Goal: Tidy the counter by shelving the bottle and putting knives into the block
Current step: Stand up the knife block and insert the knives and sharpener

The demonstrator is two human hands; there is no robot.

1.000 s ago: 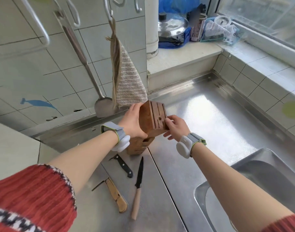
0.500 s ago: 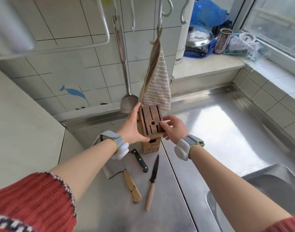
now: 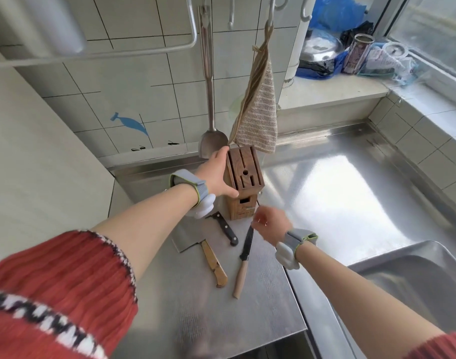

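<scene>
Knife block (image 3: 243, 181): wooden, upright on the steel counter (image 3: 325, 193), near the back wall. Slotted top face is tilted toward the camera; slots are empty, 1 round hole visible among them. A small rectangular opening sits in the front face below.

Left hand (image 3: 216, 176): flat against the block's left side, fingers extended along the wood and thumb at the lower front edge. It grips the block itself. Grey wrist strap with a white unit on the forearm.

Right hand (image 3: 271, 221): just in front of and to the right of the block's base, fingers curled loosely inward, somewhat blurred. It has hold of nothing that I can make out; its fingertips are directly above the blade tip of the nearest knife, contact cannot be judged. Same strap and white unit on this wrist.

3 knives lie on the counter in front of the block:
- black-handled knife (image 3: 225, 229), closest to the block, blade partly under the left wrist;
- cleaver (image 3: 195, 244) with a broad blade and light wooden handle, to the left;
- dark-bladed knife (image 3: 242, 260) with a pale wooden handle, to the right, tip pointing toward the right hand.

Surroundings: a metal spatula (image 3: 211, 99) and a striped cloth (image 3: 259, 110) hang from hooks behind the block. Sink (image 3: 416, 278) at lower right. No bottle can be identified with certainty.
</scene>
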